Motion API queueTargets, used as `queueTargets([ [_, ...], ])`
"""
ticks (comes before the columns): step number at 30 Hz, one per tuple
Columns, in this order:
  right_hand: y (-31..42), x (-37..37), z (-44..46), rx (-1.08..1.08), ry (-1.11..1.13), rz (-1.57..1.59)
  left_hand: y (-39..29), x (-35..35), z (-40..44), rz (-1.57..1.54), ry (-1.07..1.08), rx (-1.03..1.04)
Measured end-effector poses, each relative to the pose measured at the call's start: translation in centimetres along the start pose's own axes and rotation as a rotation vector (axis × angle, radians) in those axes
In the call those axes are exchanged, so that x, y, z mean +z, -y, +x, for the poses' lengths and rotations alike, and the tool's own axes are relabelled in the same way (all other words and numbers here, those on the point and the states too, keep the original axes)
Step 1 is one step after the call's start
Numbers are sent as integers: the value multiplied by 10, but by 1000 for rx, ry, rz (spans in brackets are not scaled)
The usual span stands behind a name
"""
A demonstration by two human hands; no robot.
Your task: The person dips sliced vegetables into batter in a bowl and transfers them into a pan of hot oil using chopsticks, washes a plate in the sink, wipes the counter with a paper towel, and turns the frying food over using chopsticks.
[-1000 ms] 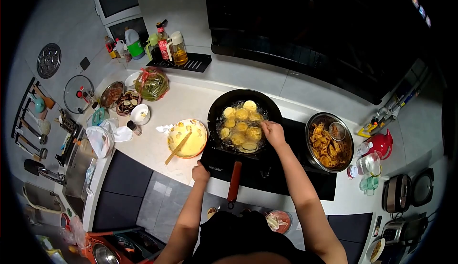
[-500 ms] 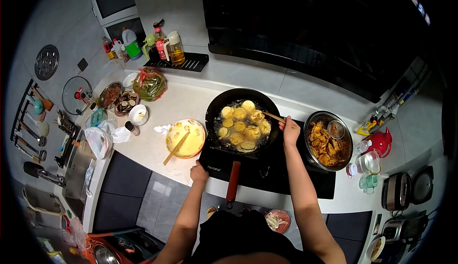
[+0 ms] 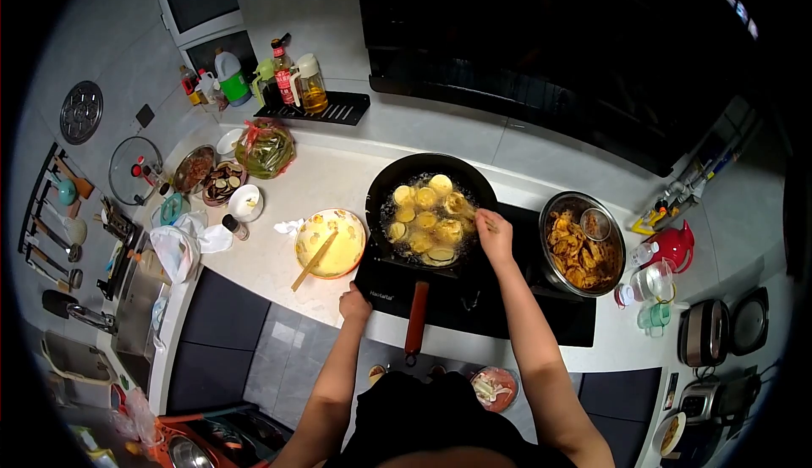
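My right hand (image 3: 496, 236) is closed around wooden chopsticks (image 3: 492, 226) at the right rim of a black wok (image 3: 385, 172). Their far ends reach into the wok, where I cannot make out the tips clearly. Several round, yellow battered slices (image 3: 425, 220) fry in bubbling oil there. The wok's brown handle (image 3: 416, 320) points toward me. Resting at the counter's front edge, beside the cooktop's left corner, my left hand (image 3: 354, 304) has its fingers curled in. Nearest to it is a bowl of yellow batter (image 3: 342, 252) with another pair of chopsticks (image 3: 314, 261) lying across it.
Right of the wok, a steel bowl (image 3: 619, 252) holds browned fried pieces and a small round strainer or dish (image 3: 595, 228). A red kettle (image 3: 675, 248) stands farther right. On the left are a white bowl (image 3: 246, 203), a spice jar (image 3: 234, 227) and a bagged green vegetable (image 3: 267, 151).
My right hand has moved slightly left and down, closer over the wok's rim, and the chopsticks have shifted with it. My left hand stays at the counter edge.
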State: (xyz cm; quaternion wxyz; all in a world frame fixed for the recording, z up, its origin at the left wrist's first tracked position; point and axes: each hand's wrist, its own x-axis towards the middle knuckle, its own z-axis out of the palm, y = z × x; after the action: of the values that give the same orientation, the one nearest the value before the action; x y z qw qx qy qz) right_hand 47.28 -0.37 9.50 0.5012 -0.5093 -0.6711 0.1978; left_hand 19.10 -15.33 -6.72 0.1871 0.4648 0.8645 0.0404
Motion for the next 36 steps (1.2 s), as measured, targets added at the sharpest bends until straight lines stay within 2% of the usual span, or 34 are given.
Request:
queueTargets([
  [2,-8,5,-2,-78,56,-111,1,1,0,-5,1,4],
  [7,-11,8,-1,-160,10,-149,3,-1,-1,-20,7,33],
  [12,7,-7,-19,26,-157,54,5,0,-3,-8,20,62],
  [14,13,-15,-37,207,-104,202,9,3,-2,-20,28,56],
  [16,40,-30,-53,297,14,180,8,2,-4,-50,33,55],
  [21,48,-37,-76,403,199,420,9,0,-12,-41,23,111],
  [22,53,-36,-76,400,234,427,10,0,-12,-39,21,113],
  [24,63,-34,-73,257,299,243,10,1,-11,-55,19,89],
  [25,62,-33,-73,249,235,269,10,1,-10,-64,17,76],
  [28,62,-34,-72,257,46,333,7,-3,-25,-37,-168,135],
  [31,48,-43,-85,407,-163,570,-8,-15,-46,-357,-446,346],
  [32,49,-48,-93,527,-280,665,-18,-17,-54,-595,-380,394],
  [33,46,-52,-102,540,-396,704,-32,-32,-71,-795,-128,339],
  [34,42,-56,-111,549,-513,742,-37,-22,-72,-1213,332,232],
  [35,40,-60,-121,518,-562,703,-52,-43,-89,-1359,680,56],
  [36,47,-65,-128,471,-654,630,-68,-71,-114,-1567,994,-1],
])
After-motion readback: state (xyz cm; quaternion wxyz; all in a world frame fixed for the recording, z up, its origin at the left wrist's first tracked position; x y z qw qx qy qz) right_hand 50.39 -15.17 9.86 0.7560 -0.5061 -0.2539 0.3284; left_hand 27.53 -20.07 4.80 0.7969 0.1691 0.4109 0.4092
